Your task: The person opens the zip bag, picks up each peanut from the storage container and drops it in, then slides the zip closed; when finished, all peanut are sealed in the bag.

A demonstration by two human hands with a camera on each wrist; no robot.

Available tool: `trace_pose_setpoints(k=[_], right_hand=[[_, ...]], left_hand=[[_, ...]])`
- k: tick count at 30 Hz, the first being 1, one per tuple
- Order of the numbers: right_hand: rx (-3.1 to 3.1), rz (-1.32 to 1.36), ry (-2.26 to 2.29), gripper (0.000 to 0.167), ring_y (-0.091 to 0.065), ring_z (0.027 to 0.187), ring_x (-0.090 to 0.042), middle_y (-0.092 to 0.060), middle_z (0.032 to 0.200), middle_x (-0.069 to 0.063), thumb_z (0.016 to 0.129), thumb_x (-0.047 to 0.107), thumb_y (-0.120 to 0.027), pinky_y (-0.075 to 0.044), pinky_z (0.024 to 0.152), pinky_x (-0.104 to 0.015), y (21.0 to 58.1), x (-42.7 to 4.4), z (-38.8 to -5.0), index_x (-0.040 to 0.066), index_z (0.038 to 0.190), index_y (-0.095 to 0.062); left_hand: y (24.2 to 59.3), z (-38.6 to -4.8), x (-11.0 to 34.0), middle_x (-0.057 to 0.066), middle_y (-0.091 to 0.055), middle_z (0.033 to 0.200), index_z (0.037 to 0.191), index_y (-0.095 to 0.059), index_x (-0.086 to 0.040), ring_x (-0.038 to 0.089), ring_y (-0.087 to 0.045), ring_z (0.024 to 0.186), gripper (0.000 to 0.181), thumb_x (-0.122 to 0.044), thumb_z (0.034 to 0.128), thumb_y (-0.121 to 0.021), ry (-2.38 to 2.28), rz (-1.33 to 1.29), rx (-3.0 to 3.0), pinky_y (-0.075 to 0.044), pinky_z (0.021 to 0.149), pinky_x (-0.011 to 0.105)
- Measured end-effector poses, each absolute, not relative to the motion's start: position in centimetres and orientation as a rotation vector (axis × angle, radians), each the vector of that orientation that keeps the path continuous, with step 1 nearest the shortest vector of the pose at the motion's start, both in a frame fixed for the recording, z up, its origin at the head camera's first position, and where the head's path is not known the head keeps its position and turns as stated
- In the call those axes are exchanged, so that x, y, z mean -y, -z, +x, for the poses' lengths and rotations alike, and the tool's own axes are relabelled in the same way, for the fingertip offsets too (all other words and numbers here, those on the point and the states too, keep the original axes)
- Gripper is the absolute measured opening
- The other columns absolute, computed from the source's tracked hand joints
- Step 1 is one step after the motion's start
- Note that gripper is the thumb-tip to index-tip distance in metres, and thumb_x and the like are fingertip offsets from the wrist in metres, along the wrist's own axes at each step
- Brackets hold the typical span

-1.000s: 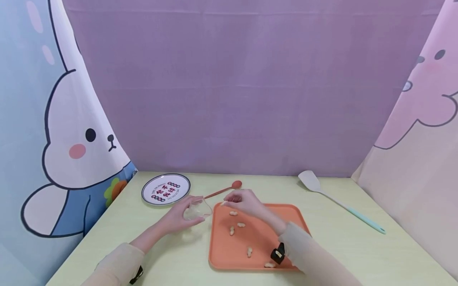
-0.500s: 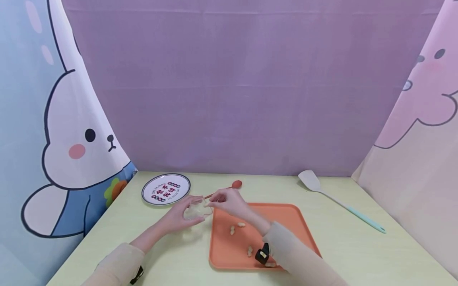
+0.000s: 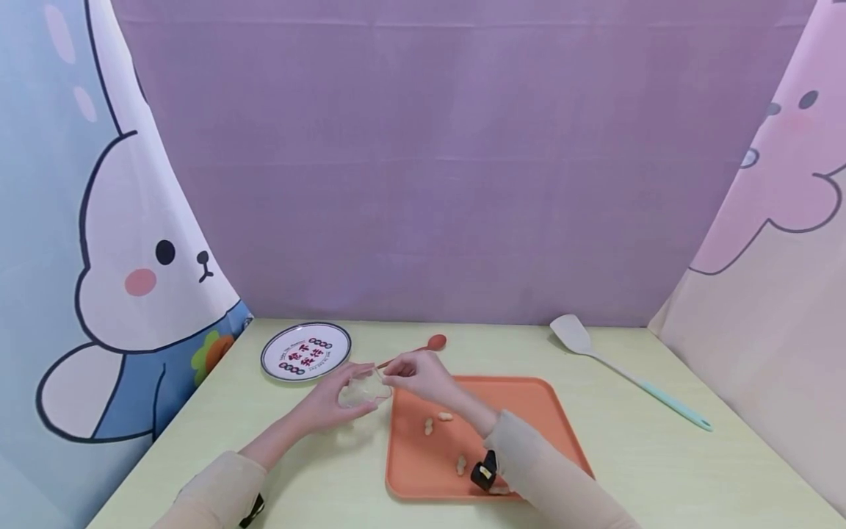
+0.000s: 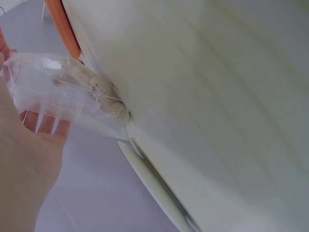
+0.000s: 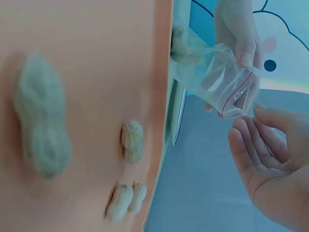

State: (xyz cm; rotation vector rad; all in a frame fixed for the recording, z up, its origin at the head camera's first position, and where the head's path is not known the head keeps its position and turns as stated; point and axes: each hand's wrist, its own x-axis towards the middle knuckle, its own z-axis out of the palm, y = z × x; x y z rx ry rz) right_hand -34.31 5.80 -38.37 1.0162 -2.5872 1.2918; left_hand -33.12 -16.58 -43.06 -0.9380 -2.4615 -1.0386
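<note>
My left hand (image 3: 327, 402) grips a clear plastic bag (image 3: 357, 391) between thumb and fingers. Peanuts (image 4: 99, 92) lie at the bottom of the bag in the left wrist view. Its mouth, edged with a red line, faces my right hand (image 3: 423, 378). In the right wrist view the right hand's fingers (image 5: 248, 145) are loosely bent at the bag's mouth, with no peanut visible between them. Whether they touch the bag I cannot tell. Several peanuts (image 3: 460, 464) lie on the orange tray (image 3: 542, 411), below and beside the right forearm.
A round white plate (image 3: 280, 351) with red characters stands at the back left. Behind the hands lies a red spoon (image 3: 436, 342). A spatula (image 3: 631, 378) with a pale green handle lies to the right of the tray. A purple cloth hangs behind the table.
My right hand has moved left from above the tray to the bag's mouth. The peanut it pinched is out of sight, and its fingers have loosened. The left hand has stayed put with the bag.
</note>
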Motion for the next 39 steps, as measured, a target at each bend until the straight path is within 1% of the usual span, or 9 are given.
trace_pose_setpoints(k=[4, 8, 14, 20, 27, 31, 34, 39], right_hand=[[2.611, 1.025, -1.249, 0.014, -0.062, 0.072, -0.005, -0.071, 0.084, 0.001, 0.085, 0.020, -0.070, -0.051, 0.066, -0.018, 38.4, -6.5, -34.4, 0.011, 0.095, -0.072], [2.620, 1.030, -1.261, 0.011, -0.063, 0.076, -0.007, -0.071, 0.086, 0.001, 0.086, 0.019, -0.069, -0.052, 0.069, -0.020, 38.4, -7.4, -34.7, 0.014, 0.095, -0.071], [2.600, 1.078, -1.290, 0.011, -0.066, 0.081, -0.015, -0.071, 0.089, -0.003, 0.086, 0.014, -0.068, -0.054, 0.074, -0.023, 38.8, -8.8, -35.4, 0.010, 0.095, -0.071], [2.609, 1.066, -1.241, 0.016, -0.065, 0.081, -0.015, -0.071, 0.089, -0.005, 0.086, 0.016, -0.068, -0.053, 0.074, -0.022, 39.5, -10.7, -36.4, 0.004, 0.096, -0.070], [2.684, 1.031, -1.182, 0.017, -0.064, 0.084, -0.017, -0.070, 0.090, -0.005, 0.088, 0.016, -0.066, -0.053, 0.075, -0.026, 40.4, -12.4, -37.4, 0.003, 0.098, -0.070], [2.721, 1.044, -1.159, 0.017, -0.064, 0.084, -0.016, -0.071, 0.092, -0.006, 0.088, 0.015, -0.065, -0.052, 0.074, -0.022, 40.9, -12.8, -37.8, 0.003, 0.099, -0.070], [2.761, 1.078, -1.138, 0.018, -0.065, 0.085, -0.018, -0.071, 0.094, -0.008, 0.088, 0.013, -0.065, -0.051, 0.074, -0.021, 41.2, -12.9, -38.0, 0.001, 0.100, -0.070], [2.866, 1.083, -1.164, 0.022, -0.066, 0.089, -0.018, -0.072, 0.097, -0.005, 0.086, 0.017, -0.068, -0.052, 0.074, -0.024, 41.7, -13.0, -38.1, 0.004, 0.103, -0.070]], left_hand=[[43.2, -33.1, 16.6, 0.005, -0.061, 0.120, 0.129, -0.054, -0.007, 0.018, -0.057, 0.109, 0.063, -0.034, 0.0772, -0.076, 1.037, -0.935, 2.454, -0.051, 0.088, 0.036], [43.2, -33.1, 16.6, 0.006, -0.061, 0.120, 0.129, -0.053, -0.006, 0.019, -0.057, 0.109, 0.063, -0.033, 0.0775, -0.076, 1.034, -0.943, 2.441, -0.051, 0.087, 0.036], [43.2, -33.1, 16.6, 0.009, -0.061, 0.120, 0.130, -0.053, -0.008, 0.020, -0.058, 0.109, 0.061, -0.033, 0.0786, -0.075, 1.034, -0.944, 2.445, -0.051, 0.087, 0.036], [43.2, -33.1, 16.6, 0.007, -0.061, 0.121, 0.132, -0.051, -0.011, 0.021, -0.058, 0.111, 0.062, -0.033, 0.0796, -0.074, 1.036, -0.939, 2.456, -0.051, 0.089, 0.038], [43.0, -33.1, 16.7, 0.011, -0.060, 0.121, 0.133, -0.050, -0.009, 0.023, -0.058, 0.112, 0.064, -0.035, 0.0800, -0.074, 1.045, -0.950, 2.469, -0.051, 0.090, 0.038], [42.8, -33.0, 16.7, 0.011, -0.060, 0.121, 0.133, -0.050, -0.008, 0.023, -0.058, 0.111, 0.064, -0.034, 0.0791, -0.075, 1.050, -0.945, 2.475, -0.051, 0.090, 0.037], [42.7, -32.9, 16.7, 0.011, -0.060, 0.122, 0.132, -0.050, -0.008, 0.023, -0.058, 0.111, 0.064, -0.033, 0.0789, -0.075, 1.056, -0.941, 2.474, -0.051, 0.090, 0.038], [42.8, -32.9, 16.6, 0.009, -0.060, 0.122, 0.132, -0.050, -0.008, 0.024, -0.057, 0.112, 0.064, -0.033, 0.0793, -0.075, 1.061, -0.943, 2.477, -0.050, 0.090, 0.042]])
